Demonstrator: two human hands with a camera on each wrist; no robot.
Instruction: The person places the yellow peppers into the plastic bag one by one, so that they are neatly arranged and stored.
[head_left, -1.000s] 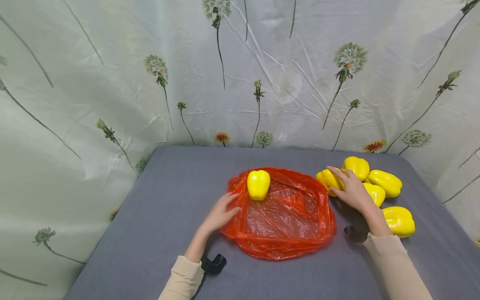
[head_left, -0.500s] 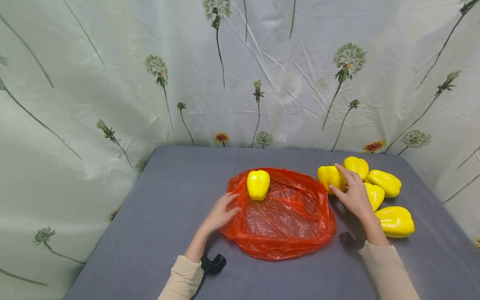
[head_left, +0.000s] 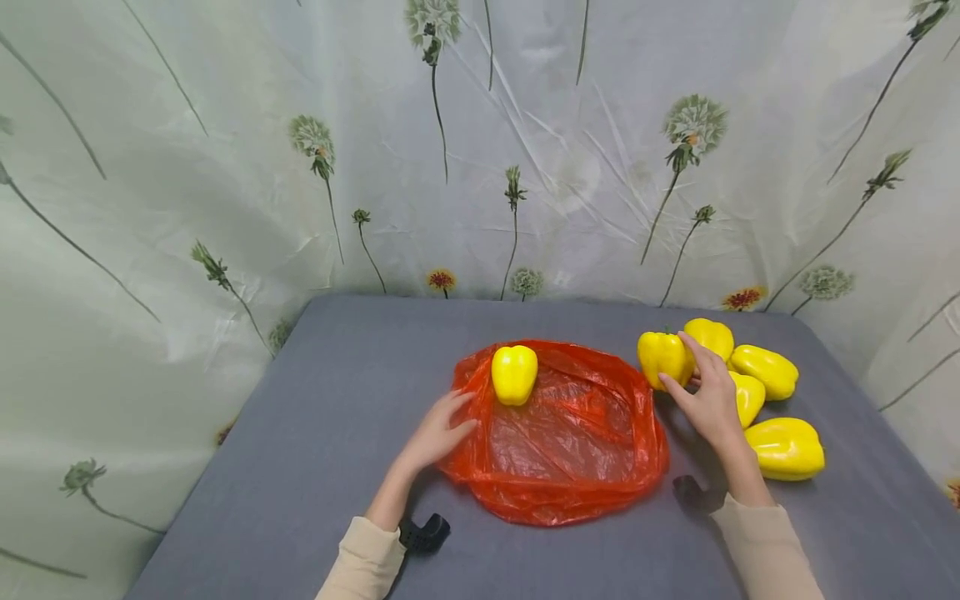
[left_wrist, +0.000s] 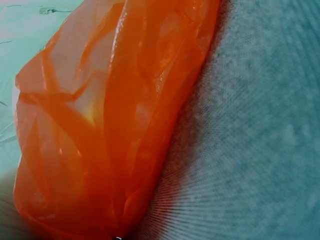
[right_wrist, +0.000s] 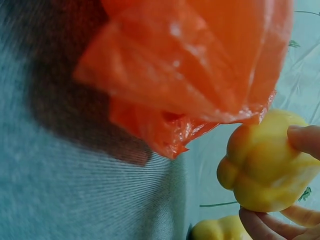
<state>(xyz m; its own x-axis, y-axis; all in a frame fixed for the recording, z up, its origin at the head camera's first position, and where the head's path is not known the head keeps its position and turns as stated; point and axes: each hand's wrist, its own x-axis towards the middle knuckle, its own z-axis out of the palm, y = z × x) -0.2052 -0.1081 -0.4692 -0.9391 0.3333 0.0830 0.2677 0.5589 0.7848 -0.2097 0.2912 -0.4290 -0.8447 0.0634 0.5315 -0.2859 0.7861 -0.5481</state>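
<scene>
A yellow bell pepper (head_left: 664, 358) is gripped between the thumb and fingers of my right hand (head_left: 712, 400), just beyond the bag's right rim. The right wrist view shows this pepper (right_wrist: 265, 165) lifted, its lobed end toward the camera. A red plastic bag (head_left: 562, 492) lies spread with its mouth facing up. One yellow pepper (head_left: 514, 375) is inside it, by the far left wall. My left hand (head_left: 435, 433) rests against the bag's left side with fingers loosely extended. The left wrist view is mostly filled by the bag's wall (left_wrist: 135, 100), and a yellow patch shows through.
Several other yellow peppers (head_left: 784, 448) lie grouped on the right of the grey-covered table (head_left: 360, 358). A pale curtain (head_left: 570, 150) with a dandelion print hangs behind the table. Black straps (head_left: 427, 533) sit on the wrists.
My right hand has turned the pepper more upright and raised it slightly, drawing it a little away from the pile. The left hand stays by the bag.
</scene>
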